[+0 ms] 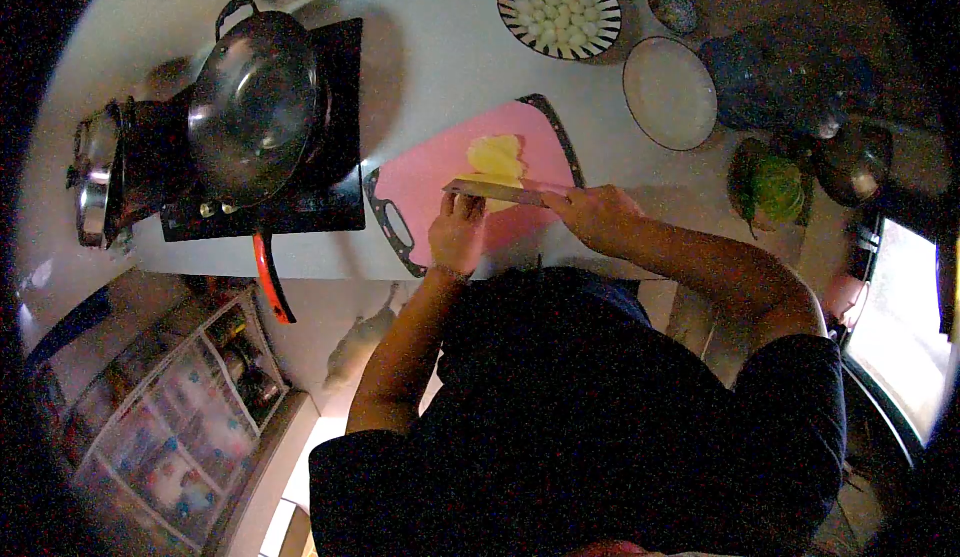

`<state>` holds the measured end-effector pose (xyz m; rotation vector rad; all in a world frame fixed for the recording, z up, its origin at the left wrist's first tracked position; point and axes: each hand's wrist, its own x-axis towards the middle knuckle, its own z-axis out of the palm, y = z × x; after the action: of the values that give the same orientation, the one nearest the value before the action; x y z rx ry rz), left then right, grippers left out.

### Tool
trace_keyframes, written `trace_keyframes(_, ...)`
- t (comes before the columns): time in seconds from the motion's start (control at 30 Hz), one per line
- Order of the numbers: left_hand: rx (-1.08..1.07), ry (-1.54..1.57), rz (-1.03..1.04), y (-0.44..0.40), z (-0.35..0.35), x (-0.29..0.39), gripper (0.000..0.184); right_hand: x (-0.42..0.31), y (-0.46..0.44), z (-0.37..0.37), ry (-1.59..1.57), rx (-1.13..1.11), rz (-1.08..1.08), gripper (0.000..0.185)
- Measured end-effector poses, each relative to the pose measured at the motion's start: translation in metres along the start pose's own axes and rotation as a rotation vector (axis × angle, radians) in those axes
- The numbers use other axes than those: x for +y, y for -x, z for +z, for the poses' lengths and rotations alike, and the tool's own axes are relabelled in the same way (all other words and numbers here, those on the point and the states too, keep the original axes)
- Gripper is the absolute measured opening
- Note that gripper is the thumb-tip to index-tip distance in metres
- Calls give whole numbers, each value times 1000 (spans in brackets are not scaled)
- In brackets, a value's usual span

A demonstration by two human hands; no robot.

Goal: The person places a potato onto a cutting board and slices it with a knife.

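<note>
A pink cutting board (430,172) with dark ends lies at a slant on the counter. Pale yellow sliced food (495,155) is spread over its middle; I cannot tell the kind. My right hand (598,219) is closed round the handle of a knife (497,192), whose broad blade points left across the food. On the near side of the blade is my left hand (458,237), its fingers bent and pressed together at the blade and the food's edge. Part of the food is hidden under the blade and my left fingertips.
A wok (252,107) with a red handle sits on the black stove (342,127) at left, beside a lidded pot (97,172). Behind the board stands a striped plate (508,17) of small white balls. A white plate (670,94), a small bowl (673,8) and a green vegetable (777,190) are at right.
</note>
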<state>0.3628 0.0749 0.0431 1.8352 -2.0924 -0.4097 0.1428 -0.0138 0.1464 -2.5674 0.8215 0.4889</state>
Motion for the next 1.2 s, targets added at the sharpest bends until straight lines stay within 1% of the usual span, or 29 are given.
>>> trace_keyframes(0.07, 6, 17, -42, 0, 1, 2, 33, 5, 0, 8, -8, -13, -12, 35)
trace_keyframes(0.2, 10, -15, 0, 0, 1, 1, 33, 3, -3, 0, -47, -75, 16, 35)
trace_keyframes(0.3, -4, -33, 20, 2, 7, -3, 34, 7, -4, 6, -44, -85, -7, 34)
trace_keyframes(0.4, 38, -40, 49, 4, 10, -4, 34, 9, -4, 1, -42, -47, -66, 29)
trace_keyframes(0.47, 73, -27, 64, 3, 7, -4, 33, 11, -7, -1, -70, -84, -64, 26)
trace_keyframes(0.57, 60, -20, 60, 4, 7, -4, 33, 8, -9, -13, -82, -126, -62, 23)
trace_keyframes(0.67, 56, 65, -29, 3, 8, -1, 32, 8, -11, -8, -81, -131, -62, 23)
trace_keyframes(0.73, 24, 57, -44, 0, 3, 2, 32, 9, -11, -6, -88, -116, -62, 23)
trace_keyframes(0.8, 7, 18, -23, -1, 3, 1, 33, 7, -9, -10, -102, -87, -58, 22)
trace_keyframes(0.87, 2, -50, 31, -1, 5, -1, 33, 6, -8, -13, -70, -118, -56, 21)
trace_keyframes(1.0, -1, 8, -91, -4, 4, 5, 35, 11, -10, -7, -58, -145, -63, 20)
trace_keyframes(1.07, -6, 40, -119, -4, 4, 5, 35, 11, -11, -11, -98, -170, -59, 19)
trace_keyframes(1.2, -19, 23, -73, -4, 1, 4, 35, 12, -20, -14, -250, -259, -17, 18)
